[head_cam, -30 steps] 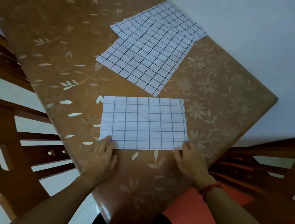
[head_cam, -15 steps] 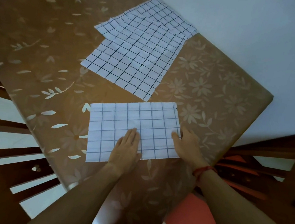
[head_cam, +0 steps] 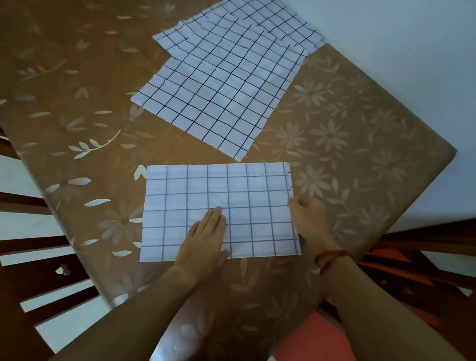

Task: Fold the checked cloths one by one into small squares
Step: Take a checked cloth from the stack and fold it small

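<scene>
Brown flower-print table cover (head_cam: 355,128) carries everything; no finished small square is in view anywhere around your fingers.

Pile of flat white cloths with black check lines (head_cam: 220,89): well beyond your fingertips, toward the wall. They're overlapped and skewed, so I can't tell the count, but it's more than one. None of them looks folded, so that's the bulk of the work left.

White checked cloth folded to a rectangle (head_cam: 258,200): directly under your fingers and apart from the pile. It lies flat with its long side across you. Doubled layers show at the corner just past your right fingertips, so I'd judge one fold done. It needs at least one more fold across the long side to make a small square.

Left hand (head_cam: 206,236): fingers straight and together, palm down. It's pressing the cloth near the middle of its near edge and gripping nothing.

Right hand (head_cam: 309,218): fingers curled at the right short edge, thumb on top. Looks like a pinch on that edge, though the fingertips are partly hidden. Edge not lifted yet.

Red cord bracelet (head_cam: 332,255): on your right wrist, behind those fingers, off the cloth.
</scene>
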